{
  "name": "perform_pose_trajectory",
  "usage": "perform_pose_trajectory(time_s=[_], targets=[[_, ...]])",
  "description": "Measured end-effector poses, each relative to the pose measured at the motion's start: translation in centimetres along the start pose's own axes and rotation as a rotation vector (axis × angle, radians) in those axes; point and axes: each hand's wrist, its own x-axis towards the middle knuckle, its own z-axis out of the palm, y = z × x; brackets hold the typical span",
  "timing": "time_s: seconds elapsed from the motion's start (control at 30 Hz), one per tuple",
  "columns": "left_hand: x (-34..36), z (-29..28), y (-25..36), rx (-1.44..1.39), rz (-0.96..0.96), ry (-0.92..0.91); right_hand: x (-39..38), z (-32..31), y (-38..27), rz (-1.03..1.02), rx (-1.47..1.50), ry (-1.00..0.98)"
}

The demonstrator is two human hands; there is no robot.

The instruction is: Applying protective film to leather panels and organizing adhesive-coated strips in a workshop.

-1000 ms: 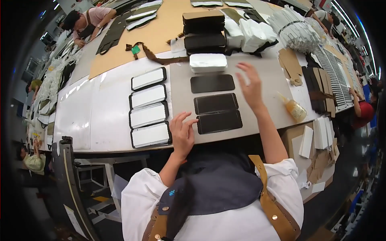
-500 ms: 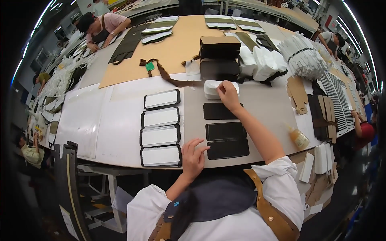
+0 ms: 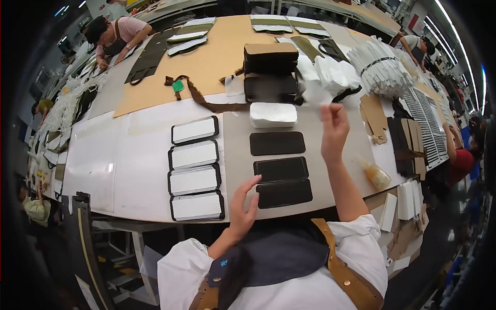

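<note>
Long work table [image 3: 93,175] covers most of a busy workshop floor, its pale boards carrying pads, strips and bundles, as a person in a dark apron [image 3: 281,258] works with 2 bare hands. At 11 o'clock from the right hand [image 3: 335,132], a white sheet [image 3: 316,95], blurred, hangs above the table, apparently pinched between the fingertips. At 9 to 10 o'clock from that same hand sits a white stack [image 3: 273,114]. The left hand [image 3: 243,206] grasps nothing, its fingers parted just beside 3 black panels [image 3: 284,194], which lie in a column from 1 to 3 o'clock of it; whether it touches them cannot be told. At 9 to 11 o'clock from the left hand, 4 white pads [image 3: 194,179] with black edges form another column. Beyond the white stack, at 11 o'clock from the right hand, stands a dark pile [image 3: 271,59] with a brown top. A bottle [image 3: 378,177] of amber liquid lies at 4 o'clock from the right hand, and a banded bundle of white strips [image 3: 382,67] rests at 1 o'clock. At 11 o'clock from the left hand, a co-worker in pink [image 3: 135,32] bends over the table.
</note>
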Motion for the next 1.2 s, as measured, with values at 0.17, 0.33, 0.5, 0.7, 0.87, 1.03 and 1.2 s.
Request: perform_pose_trajectory(time_s=[0.17, 0.33, 0.5, 0.7, 0.87, 1.03, 1.2], targets=[[2.6, 2.8, 0.0, -0.642, -0.187, -0.107, -9.4, 2.1, -3.6, -0.594, -0.417, -0.566], [4.0, 2.0, 1.3, -0.724, -0.568, 0.027, -12.5, 1.5, -3.8, -0.451, -0.432, -0.626], [4.5, 1.6, 2.0, -0.617, -0.538, -0.025, -12.7, -1.3, -1.8, 0.251, 0.029, -0.263], [5.1, 0.7, 3.2, -0.732, -0.565, -0.187, -12.2, -3.6, -1.6, 1.171, 0.85, -0.41], [3.6, 0.6, 1.1, -0.611, -0.614, -0.103, -12.2, -4.5, -2.5, 0.972, 0.495, -0.416], [2.7, 0.4, -1.3, 0.068, -0.446, -0.19, -13.5, -6.2, -1.9, 0.668, -0.024, -0.367], [0.7, 0.3, -2.6, 0.23, -0.402, -0.222, -15.0, -8.2, -1.3, 0.416, -0.384, -0.388]])
